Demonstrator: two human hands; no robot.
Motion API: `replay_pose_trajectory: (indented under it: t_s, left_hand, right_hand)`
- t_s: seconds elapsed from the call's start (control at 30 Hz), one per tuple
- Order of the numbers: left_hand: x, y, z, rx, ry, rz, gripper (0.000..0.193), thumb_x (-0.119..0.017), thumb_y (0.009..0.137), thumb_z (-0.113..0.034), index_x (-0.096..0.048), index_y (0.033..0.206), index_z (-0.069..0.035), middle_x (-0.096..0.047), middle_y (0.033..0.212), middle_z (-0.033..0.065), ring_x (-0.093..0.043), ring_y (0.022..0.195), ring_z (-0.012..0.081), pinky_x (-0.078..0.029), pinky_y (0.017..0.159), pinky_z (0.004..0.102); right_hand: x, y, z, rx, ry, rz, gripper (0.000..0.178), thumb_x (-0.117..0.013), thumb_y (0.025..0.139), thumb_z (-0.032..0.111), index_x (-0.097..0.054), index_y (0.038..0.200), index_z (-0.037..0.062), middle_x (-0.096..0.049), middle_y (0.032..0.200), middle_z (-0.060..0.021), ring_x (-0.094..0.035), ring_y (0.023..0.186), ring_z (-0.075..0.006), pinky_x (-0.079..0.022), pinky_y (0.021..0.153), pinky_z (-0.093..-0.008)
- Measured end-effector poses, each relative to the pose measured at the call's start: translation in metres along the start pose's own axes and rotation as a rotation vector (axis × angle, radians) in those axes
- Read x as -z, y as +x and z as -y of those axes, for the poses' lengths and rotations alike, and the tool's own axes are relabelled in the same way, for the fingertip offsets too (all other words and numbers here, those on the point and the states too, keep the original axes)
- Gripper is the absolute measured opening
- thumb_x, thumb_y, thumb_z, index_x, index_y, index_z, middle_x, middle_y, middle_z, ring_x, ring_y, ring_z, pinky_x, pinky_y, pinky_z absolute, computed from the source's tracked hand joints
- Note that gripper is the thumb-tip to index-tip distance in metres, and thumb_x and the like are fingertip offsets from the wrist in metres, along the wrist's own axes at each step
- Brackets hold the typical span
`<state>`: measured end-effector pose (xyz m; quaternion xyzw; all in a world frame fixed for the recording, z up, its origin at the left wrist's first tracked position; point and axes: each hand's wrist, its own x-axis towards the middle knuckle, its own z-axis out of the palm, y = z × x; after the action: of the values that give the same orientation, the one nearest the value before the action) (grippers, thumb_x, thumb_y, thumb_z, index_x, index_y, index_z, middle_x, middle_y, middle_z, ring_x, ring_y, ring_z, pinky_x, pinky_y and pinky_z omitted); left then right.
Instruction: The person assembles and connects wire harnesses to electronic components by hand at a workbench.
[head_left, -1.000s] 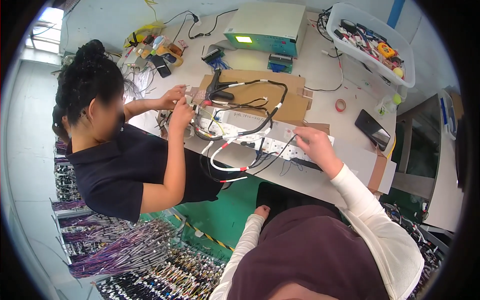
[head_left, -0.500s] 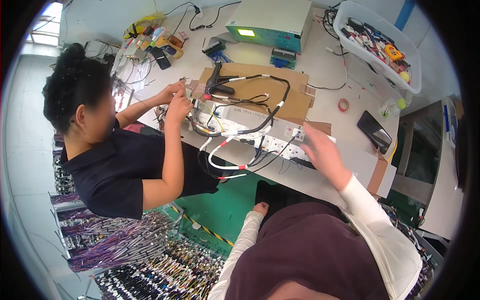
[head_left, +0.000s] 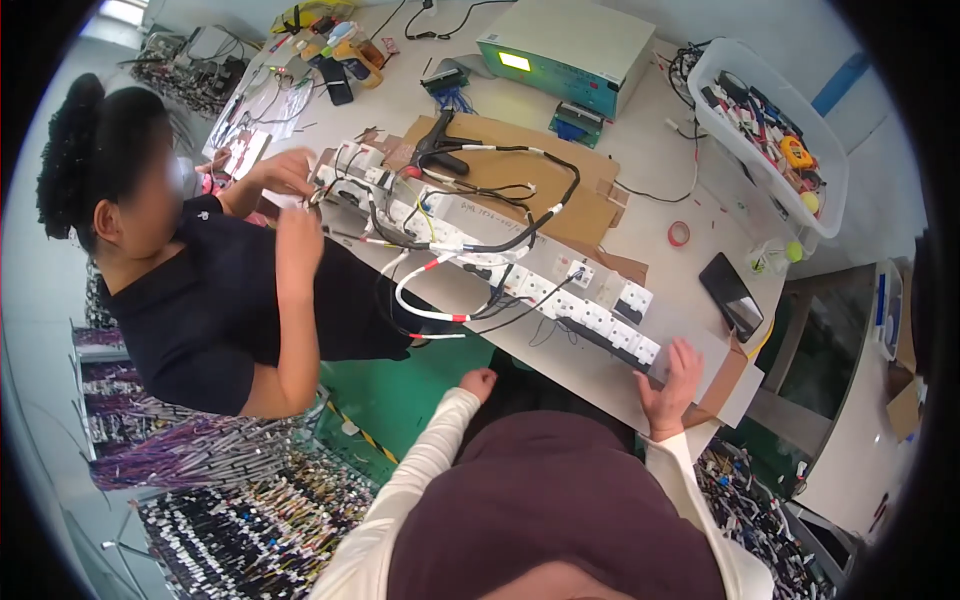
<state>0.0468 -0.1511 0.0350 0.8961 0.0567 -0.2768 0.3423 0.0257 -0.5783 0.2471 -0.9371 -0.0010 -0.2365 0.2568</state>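
On the worktop (head_left: pixel 648 228), hold that stiff-looking socket board (head_left: pixel 600 318) by one end; right hand (head_left: pixel 672 392) open, seemingly empty; left hand (head_left: pixel 480 384) can't tell.

The bare, splayed right grip (head_left: pixel 672 388) lies at the end of a long grey panel (head_left: pixel 606 292) of white rectangular modules (head_left: pixel 600 320); contact is hard to tell. The bare left grip (head_left: pixel 478 384) hangs apart from the pale, flat-topped bench (head_left: pixel 650 235).
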Motion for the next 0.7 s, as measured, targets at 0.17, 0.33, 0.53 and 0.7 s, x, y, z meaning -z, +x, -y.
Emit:
replay_pose_trajectory:
  t_s: [0.17, 0.33, 0.53, 0.7]
  left_hand:
    - [0.066, 0.012, -0.013, -0.068, -0.228, -0.214, 0.017, -0.061, 0.095, -0.017, -0.072, 0.099, -0.004, -0.074, 0.088, 0.0114, -0.072, 0.084, 0.0220, -0.056, 0.080, 0.0354]
    - [0.150, 0.040, -0.050, -0.187, -0.659, -0.582, 0.018, -0.058, 0.101, -0.015, -0.066, 0.108, -0.001, -0.068, 0.084, 0.0042, -0.065, 0.078, 0.0132, -0.052, 0.071, 0.0305]
    - [0.217, 0.065, -0.163, -0.502, -0.342, -0.898, 0.079, -0.076, 0.086, -0.025, -0.035, 0.148, 0.003, -0.043, 0.143, 0.0254, -0.046, 0.132, 0.0391, -0.038, 0.110, 0.0474]
    - [0.265, 0.111, -0.192, -0.720, -0.097, -0.962, 0.098, -0.085, 0.076, -0.035, -0.031, 0.148, 0.005, -0.040, 0.145, 0.0309, -0.037, 0.136, 0.0479, -0.030, 0.115, 0.0553]
  right_hand:
    - [0.029, -0.030, -0.008, -0.157, -0.351, 0.009, 0.062, -0.073, 0.085, 0.028, -0.049, 0.138, 0.0045, -0.057, 0.139, -0.0170, -0.049, 0.134, -0.0401, -0.021, 0.119, -0.0573]
    - [0.007, -0.053, -0.026, -0.140, -0.379, -0.349, 0.044, -0.042, 0.105, 0.034, -0.051, 0.135, 0.0032, -0.060, 0.136, -0.0145, -0.050, 0.135, -0.0360, -0.020, 0.118, -0.0580]
    - [-0.012, -0.039, -0.006, -0.246, -0.530, -0.614, 0.028, -0.053, 0.101, 0.018, -0.064, 0.119, -0.0008, -0.068, 0.119, -0.0164, -0.063, 0.110, -0.0350, -0.048, 0.097, -0.0408]
    - [-0.027, 0.006, 0.091, -0.096, -0.101, -0.487, 0.036, -0.072, 0.084, -0.001, -0.060, 0.118, -0.0018, -0.065, 0.120, -0.0207, -0.063, 0.112, -0.0346, -0.047, 0.102, -0.0409]
